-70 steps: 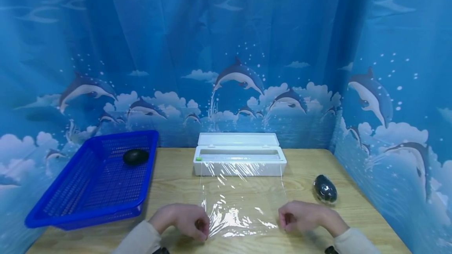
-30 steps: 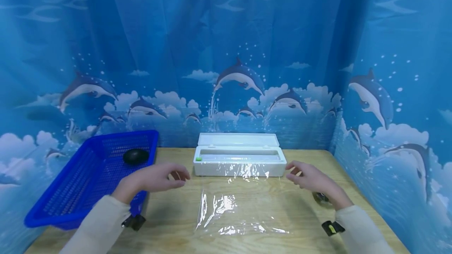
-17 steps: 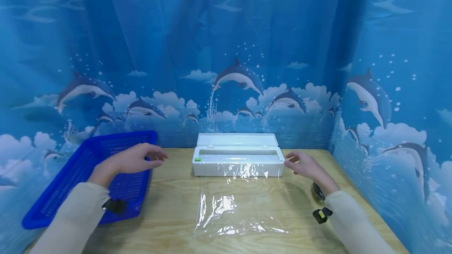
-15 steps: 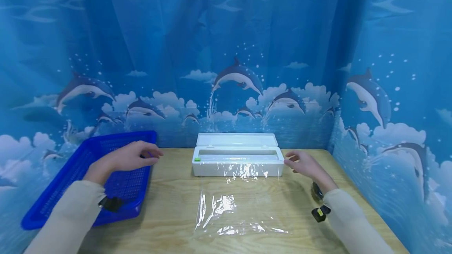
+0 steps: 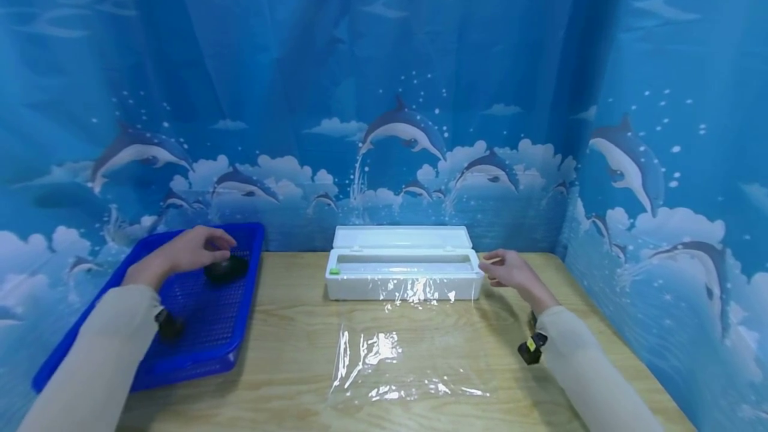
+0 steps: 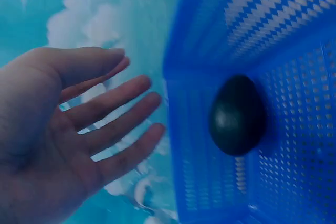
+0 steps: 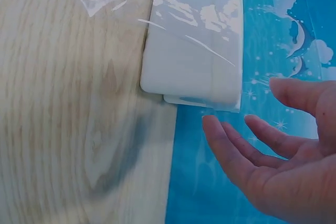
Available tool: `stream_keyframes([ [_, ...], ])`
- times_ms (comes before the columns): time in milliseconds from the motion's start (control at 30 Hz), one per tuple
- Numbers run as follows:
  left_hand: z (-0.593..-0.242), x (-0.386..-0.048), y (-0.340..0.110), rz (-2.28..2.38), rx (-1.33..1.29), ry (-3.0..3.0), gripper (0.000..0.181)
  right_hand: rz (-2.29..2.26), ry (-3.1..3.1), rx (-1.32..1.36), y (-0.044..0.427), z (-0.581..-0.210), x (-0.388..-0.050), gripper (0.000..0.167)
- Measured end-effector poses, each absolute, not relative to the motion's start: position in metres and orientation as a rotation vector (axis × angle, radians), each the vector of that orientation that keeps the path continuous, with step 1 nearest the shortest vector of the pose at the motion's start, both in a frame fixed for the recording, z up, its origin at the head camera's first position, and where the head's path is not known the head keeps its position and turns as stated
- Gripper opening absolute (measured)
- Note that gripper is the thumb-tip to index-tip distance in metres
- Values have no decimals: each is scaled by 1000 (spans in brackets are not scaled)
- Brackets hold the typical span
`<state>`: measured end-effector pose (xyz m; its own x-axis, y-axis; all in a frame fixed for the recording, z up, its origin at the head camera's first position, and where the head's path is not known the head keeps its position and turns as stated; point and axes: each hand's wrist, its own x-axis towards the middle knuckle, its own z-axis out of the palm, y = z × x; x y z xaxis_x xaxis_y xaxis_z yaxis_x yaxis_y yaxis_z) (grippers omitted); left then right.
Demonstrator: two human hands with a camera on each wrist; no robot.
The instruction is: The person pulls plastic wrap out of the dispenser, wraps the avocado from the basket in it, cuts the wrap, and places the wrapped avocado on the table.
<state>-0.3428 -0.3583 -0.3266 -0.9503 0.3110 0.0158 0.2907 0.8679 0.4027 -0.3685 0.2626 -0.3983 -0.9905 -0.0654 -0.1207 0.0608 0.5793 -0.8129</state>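
Over the blue basket [image 5: 251, 305] at the left is my left hand [image 5: 191, 249], its fingers parted and holding nothing. Just below its fingertips in the head view lies a dark, smooth, egg-shaped fruit like an avocado [image 5: 227, 270]; the left wrist view shows a gap between the hand and this fruit [image 6: 237, 116]. My right hand [image 5: 511, 270] hovers with bent, parted fingers by the right end of the white cling film box [image 5: 360, 289]. From that box, lid up, a clear sheet of cling film [image 5: 384, 352] stretches toward me over the table.
A green slider [image 5: 335, 271] sits at the left end of the box's front edge. Behind the right wrist, a dark film-wrapped thing [image 5: 532, 320] is almost hidden. A blue dolphin-print curtain [image 5: 384, 85] stands behind and beside the wooden table [image 5: 288, 352].
Both hands let go of the film's near edge, which now lies on the table. The left hand moved left over the basket to the dark fruit; the right moved up beside the box.
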Motion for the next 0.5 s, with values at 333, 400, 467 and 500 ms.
stream_keyframes([
  [333,-347,-367,-386,682,286,3047,41,-1440,2589,63,259,-410,-380,58],
  [400,-352,-371,-391,681,234,3020,46,-1450,2579,78,259,-409,-382,58],
  [467,-356,-374,-395,685,181,2976,51,-1456,2572,95,259,-408,-383,58],
  [500,-359,-376,-398,686,151,2953,54,-1463,2565,108,259,-408,-383,57],
])
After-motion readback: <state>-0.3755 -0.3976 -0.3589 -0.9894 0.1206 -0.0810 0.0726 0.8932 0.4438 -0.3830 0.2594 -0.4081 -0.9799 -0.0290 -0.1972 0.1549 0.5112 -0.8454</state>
